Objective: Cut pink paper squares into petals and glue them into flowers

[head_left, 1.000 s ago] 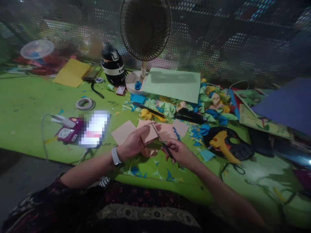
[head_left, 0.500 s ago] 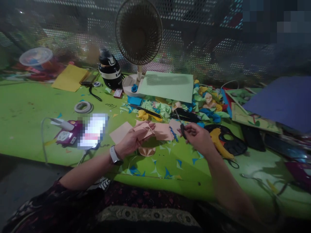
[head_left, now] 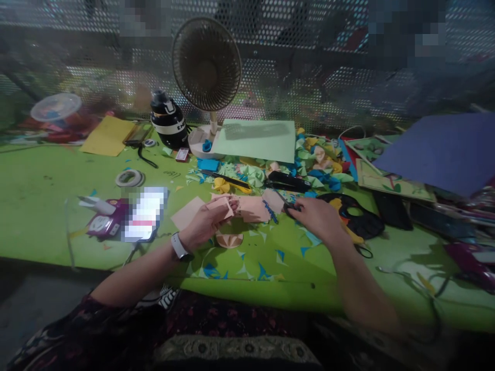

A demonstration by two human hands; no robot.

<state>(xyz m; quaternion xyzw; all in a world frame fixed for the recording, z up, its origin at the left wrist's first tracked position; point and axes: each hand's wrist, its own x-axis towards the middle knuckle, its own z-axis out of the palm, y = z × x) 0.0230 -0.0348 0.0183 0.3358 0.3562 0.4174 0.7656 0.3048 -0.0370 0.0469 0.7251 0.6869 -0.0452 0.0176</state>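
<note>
My left hand, with a watch at the wrist, pinches a folded piece of pale pink paper. My right hand is closed around dark-handled scissors, held low over the table and apart from the folded paper. Between the hands lie more pink paper sheets and a small blue twisted strip. A pleated pink paper piece rests just below my left hand. Paper scraps in blue and green are strewn toward the table's front edge.
Behind the hands lie a black stapler, a yellow cutter and a heap of folded coloured papers. A fan and bottle stand farther back. At left are a tape roll and a lit phone.
My right hand has lowered the scissors, whose blades were raised and pointing up-left before. My left hand keeps hold of the folded paper. The whole view has shifted slightly.
</note>
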